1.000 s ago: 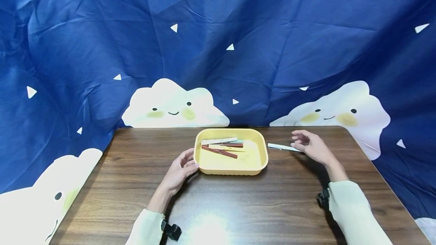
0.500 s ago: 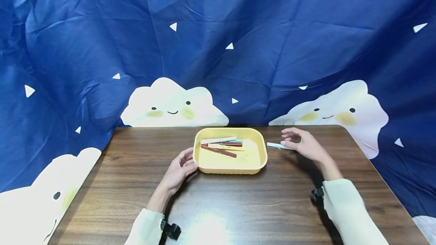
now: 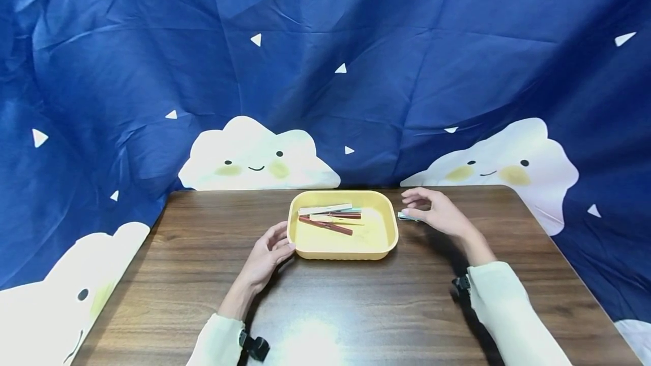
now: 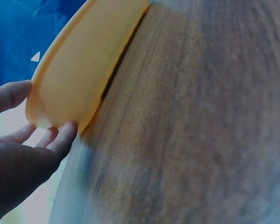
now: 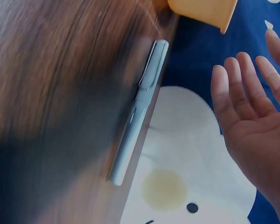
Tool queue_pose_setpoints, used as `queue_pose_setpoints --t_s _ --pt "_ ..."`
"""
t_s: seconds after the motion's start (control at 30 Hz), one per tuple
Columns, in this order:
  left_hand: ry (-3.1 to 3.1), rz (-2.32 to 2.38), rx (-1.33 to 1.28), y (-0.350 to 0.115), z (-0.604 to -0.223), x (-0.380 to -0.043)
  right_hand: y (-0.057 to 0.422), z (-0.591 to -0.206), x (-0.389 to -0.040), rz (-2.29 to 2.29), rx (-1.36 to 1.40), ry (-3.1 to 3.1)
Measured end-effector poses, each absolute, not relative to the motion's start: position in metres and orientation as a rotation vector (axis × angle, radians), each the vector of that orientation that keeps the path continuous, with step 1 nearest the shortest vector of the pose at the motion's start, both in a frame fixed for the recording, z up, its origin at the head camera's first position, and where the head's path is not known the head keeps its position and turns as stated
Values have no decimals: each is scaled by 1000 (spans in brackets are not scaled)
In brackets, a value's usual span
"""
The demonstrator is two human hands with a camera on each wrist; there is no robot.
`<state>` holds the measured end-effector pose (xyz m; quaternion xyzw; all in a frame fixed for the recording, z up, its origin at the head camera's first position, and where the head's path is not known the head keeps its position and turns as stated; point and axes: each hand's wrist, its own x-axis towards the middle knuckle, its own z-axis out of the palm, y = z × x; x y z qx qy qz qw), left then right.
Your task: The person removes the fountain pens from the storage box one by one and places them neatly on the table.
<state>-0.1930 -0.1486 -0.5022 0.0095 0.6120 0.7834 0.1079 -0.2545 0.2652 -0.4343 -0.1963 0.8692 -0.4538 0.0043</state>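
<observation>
A yellow tray (image 3: 346, 255) stands at the table's far side with several pens (image 3: 326, 227) in it: white, teal, dark red and pale yellow. My left hand (image 3: 265, 256) rests its spread fingertips against the tray's left end; the left wrist view shows them touching the outer wall (image 4: 79, 70). To the right of the tray, my right hand (image 3: 441, 214) hovers over a pale blue pen (image 5: 140, 112) with a metal clip, lying on the table. Its fingers are relaxed and hold nothing. In the head view the hand hides most of that pen.
The brown wooden table (image 3: 346, 315) reaches back to a blue curtain (image 3: 325, 89) printed with white clouds and triangles. A small black device is strapped to each wrist. The tray's end (image 5: 203, 11) shows at the top of the right wrist view.
My right hand has moved left along the pale blue pen toward the tray, covering more of it. The left hand stays at the tray's left end, and the tray keeps its place.
</observation>
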Motion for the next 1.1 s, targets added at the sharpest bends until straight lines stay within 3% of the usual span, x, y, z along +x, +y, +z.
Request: queue_pose_setpoints --t_s 1.1 --pt "1802 2308 15 -147 -501 -192 210 -430 -260 -1419 -823 2551"
